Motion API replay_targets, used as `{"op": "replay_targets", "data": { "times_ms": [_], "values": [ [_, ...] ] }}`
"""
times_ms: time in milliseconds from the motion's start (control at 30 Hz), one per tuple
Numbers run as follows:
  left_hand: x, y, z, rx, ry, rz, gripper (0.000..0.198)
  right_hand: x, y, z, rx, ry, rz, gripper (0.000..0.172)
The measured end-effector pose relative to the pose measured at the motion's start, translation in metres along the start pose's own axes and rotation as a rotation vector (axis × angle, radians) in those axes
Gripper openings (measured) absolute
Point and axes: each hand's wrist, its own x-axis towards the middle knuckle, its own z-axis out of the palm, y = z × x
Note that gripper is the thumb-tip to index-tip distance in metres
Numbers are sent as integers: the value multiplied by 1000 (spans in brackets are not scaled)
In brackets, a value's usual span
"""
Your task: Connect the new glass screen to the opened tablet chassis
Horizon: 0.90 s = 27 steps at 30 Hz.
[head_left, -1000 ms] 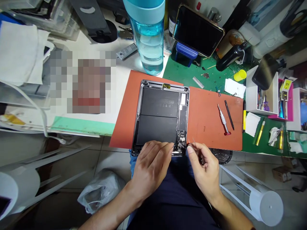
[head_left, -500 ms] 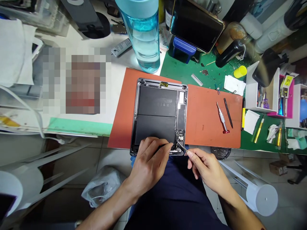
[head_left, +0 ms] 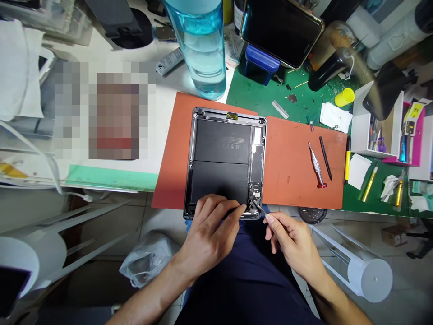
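Pinched btwn thumb and forefinger of our right hand [head_left: 292,241] is a thin metal tool [head_left: 259,208]. The grip is narrow and closed on its rear end, w/ the other fingers curled under. The tool slants up and to the left, its tip down in the lower right corner of the opened tablet [head_left: 223,135], among the small connectors beside the black battery cells [head_left: 221,176]. Our left hand [head_left: 209,234] holds nothing: palm down, fingers loosely spread and laid on the tablet's near edge, forefinger tip reaching right up to the tool's tip. We can't tell whether the two touch.

Head view, the only one we've got: the tablet lies w/o its screen on an orange mat [head_left: 297,180], its near edge sticking out past the mat's near edge toward our lap. Right of it on the same mat, well apart from both hands, lie a silver screwdriver [head_left: 317,164] w/ a red end and a black stick tool [head_left: 325,158], side by side, approx parallel. Beyond the orange mat is a green mat [head_left: 257,97] w/ bits of scrap, a yellow cap [head_left: 344,96] and a white paper scrap [head_left: 333,116]. At the far side a blue water bottle [head_left: 204,49] stands upright just past the tablet's top left corner, and a dark-screened phone [head_left: 282,29] leans above a blue box [head_left: 260,61]. A white rack [head_left: 361,122] w/ tools stands at far right.
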Motion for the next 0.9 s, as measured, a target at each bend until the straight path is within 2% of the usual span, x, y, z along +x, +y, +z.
{"op": "replay_targets", "data": {
  "times_ms": [167, 533, 900],
  "values": [
    [-6, -3, -2, 21, 6, 73, 40, -6, 8, 9, 90, 27, 25, 44],
    [-5, -6, 1, 19, 0, 76, 40, -10, 10, 16, 94, 59, -9, 42],
    [10, -10, -4, 74, -131, 125, 44, -9, 8, 18, 72, 67, -22, 44]
  ]
}}
